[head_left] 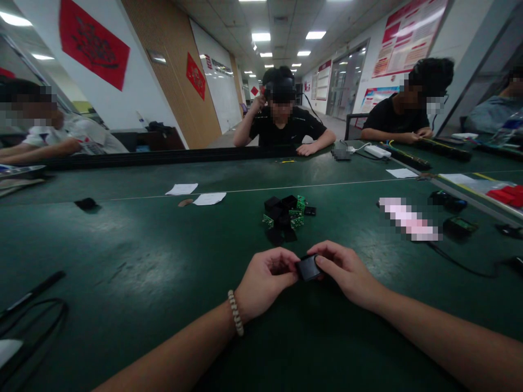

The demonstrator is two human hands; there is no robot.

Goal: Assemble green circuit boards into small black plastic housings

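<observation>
A small black box (309,268) is held between my two hands above the green table (163,305). My left hand (267,277), with a beaded bracelet at its wrist, pinches the box's left side with thumb and fingers. On the right side, the thumb of my right hand (347,272) lies on the box's face and the fingers are behind it. Just beyond my hands is a pile of black box parts (281,209) mixed with green circuit boards (297,219). A small black piece (310,210) lies at the pile's right edge.
White papers (210,198) and a black scrap (86,204) lie to the left. A blurred pink-white object (408,219), a cable (461,264) and dark devices (448,200) are at right. Black cables (35,302) lie far left. Several people sit around the table.
</observation>
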